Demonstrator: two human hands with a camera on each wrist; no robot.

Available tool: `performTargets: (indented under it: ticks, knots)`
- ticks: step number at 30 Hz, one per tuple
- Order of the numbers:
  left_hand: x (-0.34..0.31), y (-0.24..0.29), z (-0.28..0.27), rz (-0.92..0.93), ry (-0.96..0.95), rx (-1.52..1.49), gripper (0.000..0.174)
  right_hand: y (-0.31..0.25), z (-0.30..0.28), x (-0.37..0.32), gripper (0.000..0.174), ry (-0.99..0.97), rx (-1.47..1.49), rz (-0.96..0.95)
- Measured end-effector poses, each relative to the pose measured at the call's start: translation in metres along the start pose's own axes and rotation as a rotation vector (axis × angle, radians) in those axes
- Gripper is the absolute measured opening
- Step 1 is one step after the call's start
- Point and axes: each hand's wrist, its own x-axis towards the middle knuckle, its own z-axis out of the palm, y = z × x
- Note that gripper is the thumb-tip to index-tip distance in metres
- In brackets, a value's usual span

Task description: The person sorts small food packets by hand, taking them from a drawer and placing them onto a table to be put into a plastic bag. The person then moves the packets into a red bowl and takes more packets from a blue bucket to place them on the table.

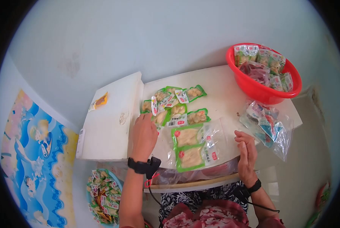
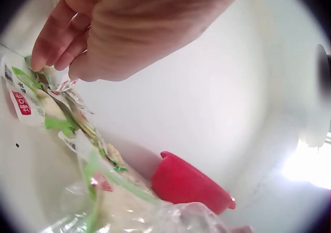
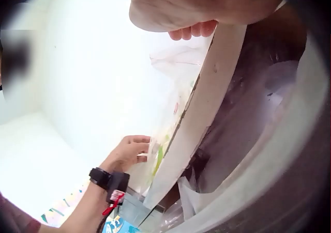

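Note:
My left hand [image 1: 145,133] reaches over the near left of a cluster of green-edged food packets [image 1: 177,110] on the white table. In the left wrist view its fingertips are right at a packet [image 2: 49,106], slightly bent, with a gap between thumb and fingers. A clear plastic bag [image 1: 218,133] lies at the table's front, with two pale-filled, green-edged packets [image 1: 187,137] in it, one behind the other. My right hand [image 1: 247,155] is held at the table's front edge, right of the bag, fingers relaxed and holding nothing.
A red basin [image 1: 250,89] full of packets stands at the back right. Before it, a clear bag of colourful wrappers [image 1: 269,123] hangs over the edge. A white raised panel [image 1: 109,133] with an orange sachet [image 1: 101,100] is on the left. Below is a blue basin [image 1: 118,182] of packets.

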Motion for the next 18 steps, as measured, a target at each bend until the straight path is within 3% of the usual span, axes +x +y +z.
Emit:
performTargets:
  ticks: [2,5,8,11,15,18]
  knots:
    - [0.015,-0.002,0.011,-0.060,-0.139,0.162,0.027,0.003,-0.003,0.000,0.017,-0.014,0.012,0.000]
    - [0.023,0.009,0.019,-0.156,-0.241,0.173,0.037,0.007,-0.005,0.000,0.017,-0.027,0.030,-0.013]
    - [0.021,0.012,0.035,-0.210,-0.185,0.124,0.043,0.007,-0.008,-0.001,0.016,-0.032,0.043,-0.035]
    - [0.013,0.024,0.035,-0.022,-0.004,0.153,0.046,0.008,-0.010,-0.001,0.016,-0.030,0.031,-0.054]
    - [0.012,0.044,0.013,0.085,-0.238,0.226,0.052,0.007,-0.010,0.001,0.015,-0.042,0.009,-0.080]
    - [0.015,0.032,0.025,0.249,-0.130,0.084,0.057,0.006,-0.007,0.002,0.015,-0.036,-0.016,-0.110]
